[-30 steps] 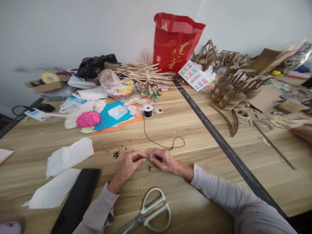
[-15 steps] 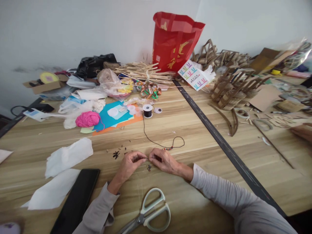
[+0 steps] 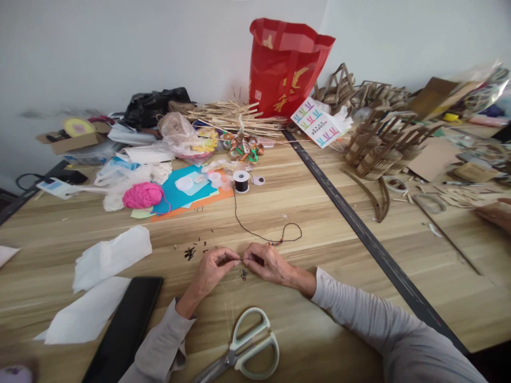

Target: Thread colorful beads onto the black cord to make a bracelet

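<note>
Black cord (image 3: 255, 232), thin and limp, looks best pinched near its tip; left hand (image 3: 213, 266) and right hand (image 3: 266, 262) both grip it above loose beads (image 3: 243, 274).

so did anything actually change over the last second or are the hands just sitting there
Almost nothing changed. The left hand and right hand stay pinched together at the end of the black cord, fingertips meeting just above the small beads, with no visible shift. Nothing was picked up or let go. The spool, scissors and phone lie where they were; only the camera drifted slightly.
</note>
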Demonstrator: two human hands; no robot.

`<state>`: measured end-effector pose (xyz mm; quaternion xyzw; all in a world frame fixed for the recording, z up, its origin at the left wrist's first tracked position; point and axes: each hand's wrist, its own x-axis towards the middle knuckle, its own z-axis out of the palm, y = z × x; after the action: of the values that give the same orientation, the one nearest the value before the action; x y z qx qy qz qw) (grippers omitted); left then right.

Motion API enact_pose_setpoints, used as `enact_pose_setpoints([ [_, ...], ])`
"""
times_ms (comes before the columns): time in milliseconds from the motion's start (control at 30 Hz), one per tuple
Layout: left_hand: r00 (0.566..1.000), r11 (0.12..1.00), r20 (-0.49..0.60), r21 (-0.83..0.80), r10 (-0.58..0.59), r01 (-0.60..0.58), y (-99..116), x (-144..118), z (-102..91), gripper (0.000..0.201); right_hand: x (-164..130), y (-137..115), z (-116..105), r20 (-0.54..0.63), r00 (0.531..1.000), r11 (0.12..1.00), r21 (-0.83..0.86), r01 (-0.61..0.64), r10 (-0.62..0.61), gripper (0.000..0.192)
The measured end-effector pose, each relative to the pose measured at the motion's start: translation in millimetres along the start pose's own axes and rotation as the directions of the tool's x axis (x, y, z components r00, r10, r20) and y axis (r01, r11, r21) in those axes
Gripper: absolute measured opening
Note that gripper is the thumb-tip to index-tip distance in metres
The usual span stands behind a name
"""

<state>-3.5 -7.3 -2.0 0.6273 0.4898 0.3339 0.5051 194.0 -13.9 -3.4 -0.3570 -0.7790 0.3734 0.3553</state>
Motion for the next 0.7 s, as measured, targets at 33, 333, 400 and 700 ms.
enact_pose_setpoints([
  [33, 1.000, 1.000, 0.001, 0.004, 0.001, -0.001, 0.6, 0.0, 0.1, 0.010, 0.0, -0.1, 0.0, -0.001, 1.000, 1.000, 0.002, 0.002, -0.002, 0.010],
  [333, 1.000, 1.000, 0.017, 0.010, 0.006, -0.006, 1.4, -0.7, -0.3, 0.011, 0.0, 0.1, -0.2, 0.000, 1.000, 1.000, -0.019, 0.001, -0.001, 0.010],
  [400, 1.000, 1.000, 0.014, 0.007, 0.011, -0.011, -0.1, -0.6, -0.6, 0.011, 0.0, 0.0, -0.3, 0.005, 1.000, 1.000, -0.019, 0.002, -0.002, 0.011],
  [700, 1.000, 1.000, 0.005, -0.003, 0.021, -0.021, -1.9, 0.0, -1.2, 0.011, 0.1, 0.8, 0.0, 0.008, 1.000, 1.000, -0.025, 0.007, -0.006, 0.011],
])
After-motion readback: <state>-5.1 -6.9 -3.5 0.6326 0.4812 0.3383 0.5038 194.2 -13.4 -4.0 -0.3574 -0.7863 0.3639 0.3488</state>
